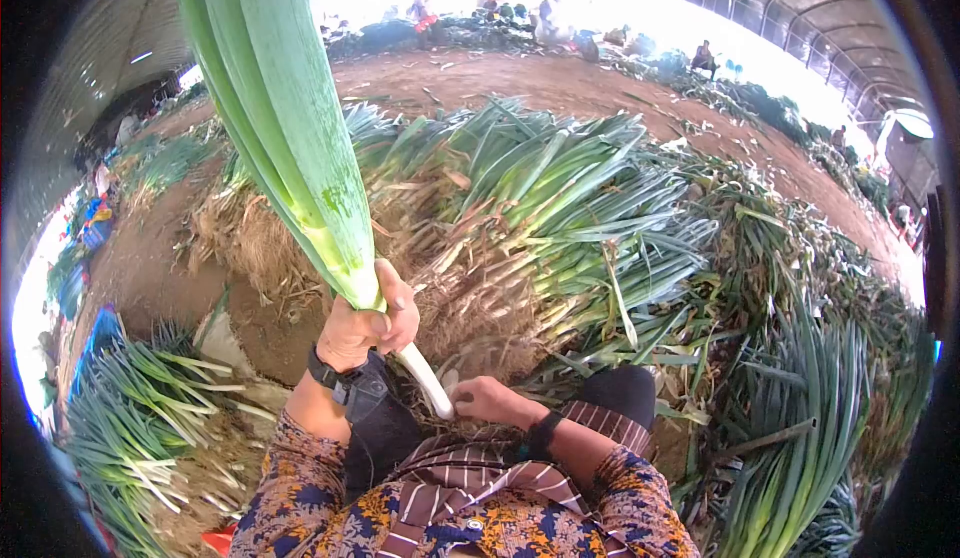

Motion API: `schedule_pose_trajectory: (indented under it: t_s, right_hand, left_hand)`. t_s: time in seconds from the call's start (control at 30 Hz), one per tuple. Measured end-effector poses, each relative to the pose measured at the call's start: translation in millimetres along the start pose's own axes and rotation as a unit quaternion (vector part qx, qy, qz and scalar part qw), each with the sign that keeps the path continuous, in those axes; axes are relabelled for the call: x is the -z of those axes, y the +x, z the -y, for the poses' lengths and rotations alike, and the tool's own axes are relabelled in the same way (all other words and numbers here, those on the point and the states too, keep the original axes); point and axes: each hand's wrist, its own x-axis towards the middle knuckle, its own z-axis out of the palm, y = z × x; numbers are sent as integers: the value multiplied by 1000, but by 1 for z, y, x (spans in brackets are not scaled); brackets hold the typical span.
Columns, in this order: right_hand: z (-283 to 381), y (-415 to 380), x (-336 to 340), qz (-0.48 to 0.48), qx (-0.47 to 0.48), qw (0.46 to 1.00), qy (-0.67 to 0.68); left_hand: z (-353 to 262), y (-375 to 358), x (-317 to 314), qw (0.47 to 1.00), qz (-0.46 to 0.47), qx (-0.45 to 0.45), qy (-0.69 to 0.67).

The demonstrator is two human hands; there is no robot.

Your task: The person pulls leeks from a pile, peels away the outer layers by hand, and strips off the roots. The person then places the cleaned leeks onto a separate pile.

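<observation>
My left hand is wrapped round the stalk of a big green onion, held at a slant. Its broad green leaves rise past the top edge of the view, and its white root end points down toward my lap. Close by that white end is my right hand, its fingers curled together. Whether those fingers pinch the root end or some loose bit beside it is hidden. A pile of green onions with brown, dry roots lies just in front of my knees.
Cleaned green onions with white stems lie at my left. Another bundle of green onions is at my right, beside stripped leaves. Bare soil stretches beyond the pile. A seated person is far off at the back right.
</observation>
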Motion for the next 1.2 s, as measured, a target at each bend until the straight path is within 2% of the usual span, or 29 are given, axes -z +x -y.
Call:
schedule_pose_trajectory:
  t_s: [0.1,0.2,0.3,0.33,0.43,0.47,0.57,0.67,0.77,0.87,0.97,1.07,1.2]
  right_hand:
    - [-17,3,-8,-7,-12,999,-37]
    - [-31,6,-6,-16,-145,989,29]
    - [-67,3,-1,-75,-133,988,-25]
    - [-76,3,0,-100,-128,978,-133]
    - [-65,-8,4,-173,-133,951,-218]
    - [-48,-7,11,-133,-159,950,-235]
    - [-9,-7,18,-152,-138,958,-202]
    - [-7,-7,9,-216,102,965,-111]
    - [-3,-7,3,-236,117,959,-107]
    - [-5,-9,2,-204,14,974,-103]
    - [10,-17,8,-194,-41,958,-205]
    - [-3,-15,5,-247,4,954,-170]
    - [-26,-8,0,-259,82,953,-131]
  left_hand:
    - [0,2,-1,1000,14,7,-10]
    - [3,2,-1,1000,9,13,-11]
    - [4,4,-1,1000,-1,7,6]
    - [4,5,-2,1000,-8,3,16]
    - [2,4,-2,995,-48,5,91]
    - [2,3,-2,990,-64,8,123]
    - [4,3,-6,983,-108,22,147]
    - [7,7,-13,977,-128,18,166]
    - [6,9,-16,982,-135,18,127]
    - [6,10,-18,981,-144,20,129]
    - [6,8,-14,984,-126,18,128]
    - [6,8,-16,980,-146,14,138]
    - [6,8,-16,979,-156,20,133]
